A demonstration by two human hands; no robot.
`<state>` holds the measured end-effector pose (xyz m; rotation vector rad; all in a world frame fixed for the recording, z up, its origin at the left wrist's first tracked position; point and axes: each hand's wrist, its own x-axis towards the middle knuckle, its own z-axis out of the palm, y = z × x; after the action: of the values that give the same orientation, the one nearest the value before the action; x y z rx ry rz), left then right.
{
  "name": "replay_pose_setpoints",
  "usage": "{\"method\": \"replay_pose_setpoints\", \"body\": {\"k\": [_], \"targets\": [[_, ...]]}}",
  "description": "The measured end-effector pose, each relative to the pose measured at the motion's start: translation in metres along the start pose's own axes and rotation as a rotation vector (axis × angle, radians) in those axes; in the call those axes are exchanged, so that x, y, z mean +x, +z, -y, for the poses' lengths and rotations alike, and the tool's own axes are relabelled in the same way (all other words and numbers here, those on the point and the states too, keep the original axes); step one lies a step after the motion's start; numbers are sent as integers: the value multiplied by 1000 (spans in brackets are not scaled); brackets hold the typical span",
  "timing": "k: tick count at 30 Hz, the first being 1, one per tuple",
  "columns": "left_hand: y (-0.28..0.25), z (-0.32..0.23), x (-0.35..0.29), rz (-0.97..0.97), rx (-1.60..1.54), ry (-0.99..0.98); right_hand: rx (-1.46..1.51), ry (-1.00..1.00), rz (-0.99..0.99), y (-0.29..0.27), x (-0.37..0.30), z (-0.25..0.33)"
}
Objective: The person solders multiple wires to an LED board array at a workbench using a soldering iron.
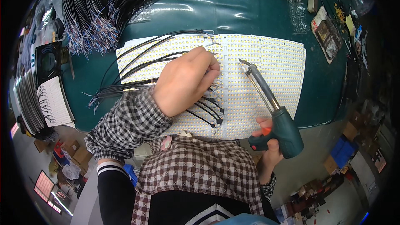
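My right hand (pixel 270 145) is wrapped around the dark green handle of a soldering gun (pixel 287 135), a finger at its orange trigger. Its metal tip points up and left, over a white LED board (pixel 266 83) dotted with rows of small yellow chips. Bent over the board's middle, my left hand (pixel 187 81) has thumb and fingers pinched together beside the central column of solder points; what lies between them is hidden. Black cables (pixel 143 64) run in from the left under this hand. Several short black cables (pixel 206 110) end at the column below it.
Thick bundles of black cables with stripped ends (pixel 93 29) lie at the back left of the green table mat (pixel 183 10). A small black fan (pixel 48 60) and a wired white panel (pixel 56 102) are at the left. A grimy tray (pixel 327 35) sits at the right.
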<state>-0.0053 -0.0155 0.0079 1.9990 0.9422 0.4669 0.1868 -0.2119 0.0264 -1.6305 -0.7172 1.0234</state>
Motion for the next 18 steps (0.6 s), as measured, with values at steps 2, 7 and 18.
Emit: {"method": "replay_pose_setpoints", "body": {"k": [2,7,18], "targets": [[-4,2,-1,22,30,23,-8,0,10,0,0,0],[-8,5,0,88,175,105,62,42,-5,2,0,1],[9,4,-4,-62,74,31,114,89,-14,3,-1,3]]}}
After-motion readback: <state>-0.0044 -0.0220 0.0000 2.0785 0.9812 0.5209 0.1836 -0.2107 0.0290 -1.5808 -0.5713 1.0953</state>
